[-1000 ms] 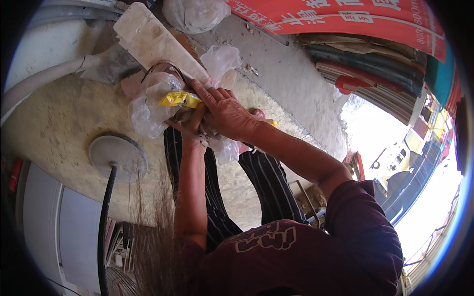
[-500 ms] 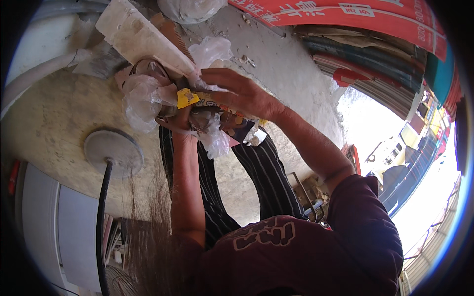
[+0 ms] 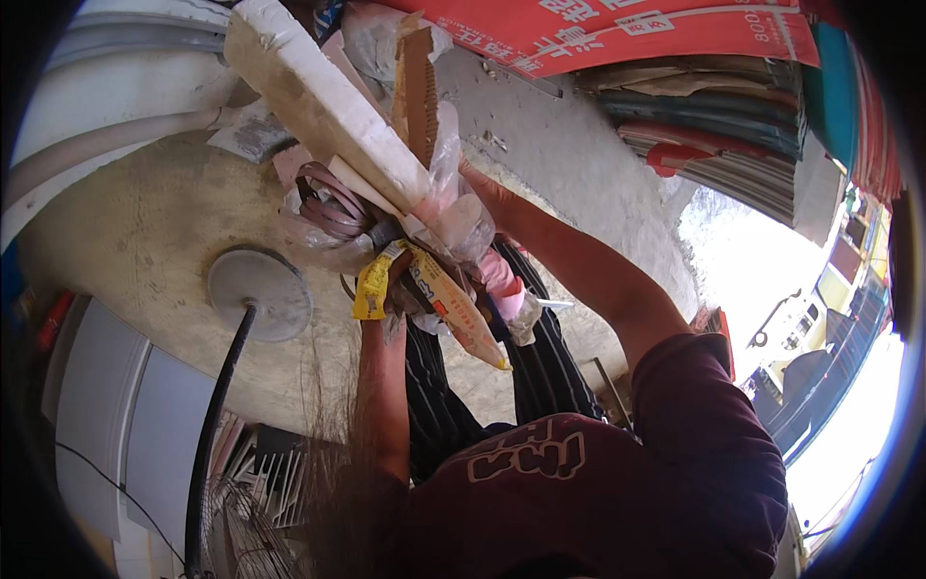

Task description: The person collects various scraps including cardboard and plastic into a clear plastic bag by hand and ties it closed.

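Observation:
A bundle of scrap is held up in front of my knees. In it are a long dirty white foam block (image 3: 328,106), a torn strip of brown corrugated cardboard (image 3: 417,96), crumpled clear plastic (image 3: 465,230), a coil of brownish strapping (image 3: 333,203) and a yellow wrapper (image 3: 373,282). A long printed packet (image 3: 458,309) hangs toward me beside pink material (image 3: 502,275). My right hand (image 3: 489,201) clasps the bundle's right side, its fingers hidden behind the plastic. Under the yellow wrapper, my left hand supports the bundle from below; only its forearm (image 3: 384,386) shows clearly.
On the concrete floor at left stands a round grey base (image 3: 260,294) with a black pole. Red printed sheeting (image 3: 617,34) lies at the far side, beside stacked panels (image 3: 714,116) at right. Pale panels (image 3: 106,415) lean at lower left.
The bundle has come up and nearer, shifting right. My right hand went from over its top to its right side. The printed packet and cardboard strip now show more fully.

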A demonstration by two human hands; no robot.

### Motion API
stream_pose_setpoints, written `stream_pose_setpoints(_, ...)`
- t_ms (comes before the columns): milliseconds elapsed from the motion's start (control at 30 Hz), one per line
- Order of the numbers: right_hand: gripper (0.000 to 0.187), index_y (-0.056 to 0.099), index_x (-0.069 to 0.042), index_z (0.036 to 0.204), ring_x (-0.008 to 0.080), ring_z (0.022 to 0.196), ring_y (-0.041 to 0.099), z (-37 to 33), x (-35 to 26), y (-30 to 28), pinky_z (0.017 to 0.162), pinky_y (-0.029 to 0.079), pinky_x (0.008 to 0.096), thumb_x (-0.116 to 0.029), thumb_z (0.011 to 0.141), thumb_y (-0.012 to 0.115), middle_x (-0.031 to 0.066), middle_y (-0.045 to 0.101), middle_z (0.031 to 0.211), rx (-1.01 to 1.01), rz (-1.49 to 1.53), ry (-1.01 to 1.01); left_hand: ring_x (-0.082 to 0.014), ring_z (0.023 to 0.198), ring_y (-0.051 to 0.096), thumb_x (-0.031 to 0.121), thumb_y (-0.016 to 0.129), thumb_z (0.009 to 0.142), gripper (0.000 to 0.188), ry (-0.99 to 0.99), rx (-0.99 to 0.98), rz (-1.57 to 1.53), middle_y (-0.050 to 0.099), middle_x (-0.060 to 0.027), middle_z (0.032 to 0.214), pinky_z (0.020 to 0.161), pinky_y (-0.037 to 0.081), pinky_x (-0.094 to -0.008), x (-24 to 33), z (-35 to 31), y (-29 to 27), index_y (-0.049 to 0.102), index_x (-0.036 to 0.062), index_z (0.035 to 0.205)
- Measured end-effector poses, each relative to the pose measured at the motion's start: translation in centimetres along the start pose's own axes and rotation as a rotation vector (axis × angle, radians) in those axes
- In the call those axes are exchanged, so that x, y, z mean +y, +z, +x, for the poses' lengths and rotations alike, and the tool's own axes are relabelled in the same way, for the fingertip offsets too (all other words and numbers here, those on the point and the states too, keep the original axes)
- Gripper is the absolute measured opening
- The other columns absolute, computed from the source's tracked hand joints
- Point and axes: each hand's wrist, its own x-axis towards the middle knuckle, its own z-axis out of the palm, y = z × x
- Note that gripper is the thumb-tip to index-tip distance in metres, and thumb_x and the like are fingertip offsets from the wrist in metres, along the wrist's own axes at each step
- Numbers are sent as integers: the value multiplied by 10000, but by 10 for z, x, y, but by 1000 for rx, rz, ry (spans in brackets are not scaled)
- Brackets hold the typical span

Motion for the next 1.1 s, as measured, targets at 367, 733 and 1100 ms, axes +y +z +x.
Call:
stream_pose_setpoints(367, 300, 556, -88, 1110, 201, 990, 582, -92, -67, 92, 924, 433, 385, -252, 862, 593, 48, 629, 1028, -28, 138, -536, -285, 871, 626, 243, 507, 874, 334, 165, -214, -242, 629, -160, 1017, 785, 501, -414, 56, -109, 135, 540, 19, 1120)
stream_pose_setpoints(733, 236, 536, -9, 976, 265, 927, 538, -212, -89, 176, 955, 357, 418, -222, 880, 500, 95, 577, 896, -202, 40, -847, -171, 878, 604, 89, 626, 818, 261, 416, -268, 170, 603, -73, 1015, 765, 518, -306, 135, -138, 227, 569, 7, 1059)
stream_pose_setpoints(1100, 271, 588, -44, 908, 129, 773, 533, -326, -52, 258, 734, 441, 300, -311, 878, 552, 20, 586, 791, 108, -969, -845, -239, 906, 602, 128, 743, 657, 610, 610, -79, 372, 569, -115, 1080, 760, 509, -340, 171, -179, 338, 480, 15, 1195)
